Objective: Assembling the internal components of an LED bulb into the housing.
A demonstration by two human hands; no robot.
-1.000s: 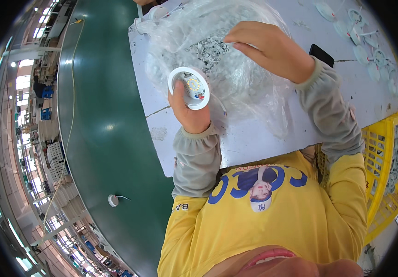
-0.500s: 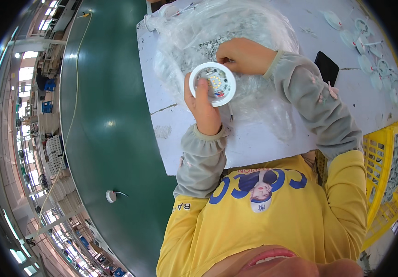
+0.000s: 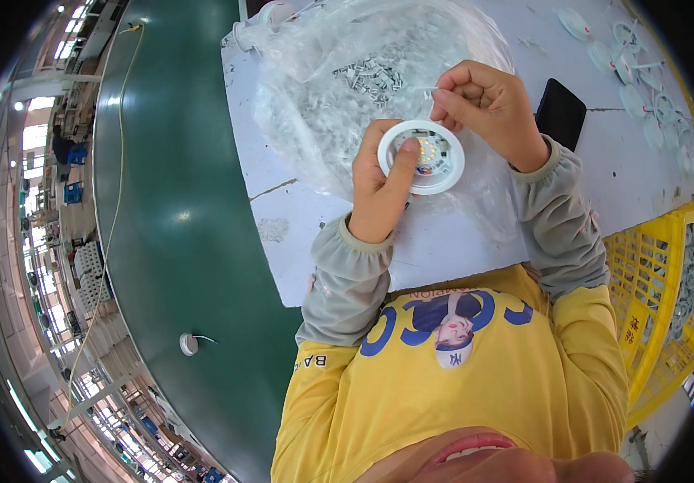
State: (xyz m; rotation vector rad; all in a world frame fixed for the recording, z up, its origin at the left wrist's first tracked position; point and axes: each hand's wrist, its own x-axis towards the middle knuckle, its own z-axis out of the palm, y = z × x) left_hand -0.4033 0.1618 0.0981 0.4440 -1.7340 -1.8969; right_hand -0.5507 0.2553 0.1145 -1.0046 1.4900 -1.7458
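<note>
My left hand (image 3: 377, 189) grips a round white LED downlight (image 3: 445, 167), its thumb pressed over the face beside the ring of yellow LEDs. Just above the lamp's upper right rim, my right hand (image 3: 488, 113) pinches a small, thin, pale piece (image 3: 430, 91) between thumb and forefinger; its exact kind is too small to make out. Beyond both hands lies a clear plastic bag (image 3: 299, 80), spread on the white table (image 3: 274, 229). Inside it is a heap of small grey-white clip-like parts (image 3: 373, 79).
A black phone (image 3: 561, 114) lies right of my right hand. Several white lamps with wires (image 3: 633, 101) are scattered at the far right. A yellow crate (image 3: 645, 322) stands at my right side. On the left, a long green surface (image 3: 178, 169) carries one small white lamp (image 3: 189, 344).
My right hand has come out of the bag's heap toward the right, pinching a small piece. My left hand has shifted right with the downlight.
</note>
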